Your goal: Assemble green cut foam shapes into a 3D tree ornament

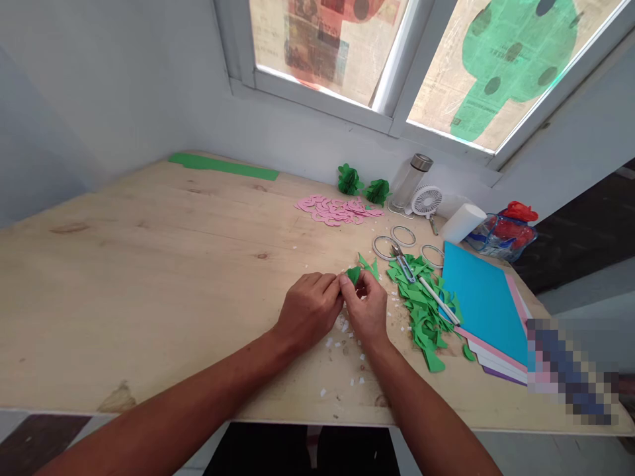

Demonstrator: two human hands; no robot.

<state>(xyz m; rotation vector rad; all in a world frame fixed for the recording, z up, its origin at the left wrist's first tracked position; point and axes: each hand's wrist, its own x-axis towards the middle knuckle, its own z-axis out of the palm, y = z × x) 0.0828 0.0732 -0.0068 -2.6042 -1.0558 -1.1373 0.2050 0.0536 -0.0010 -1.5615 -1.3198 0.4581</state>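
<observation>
Green scraps [423,312] beside right hand [367,305], 3 tape rolls [379,256]

Your left hand [313,305] and right hand [368,307] partly hide the green paper piece [353,274]; pixelation blurs the near-right object [570,370].

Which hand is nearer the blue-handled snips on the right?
Right. The right hand is apart from the blue-handled snips, to their left and closer to the person. The left hand is farther left, on the right hand's far side from them.
</observation>
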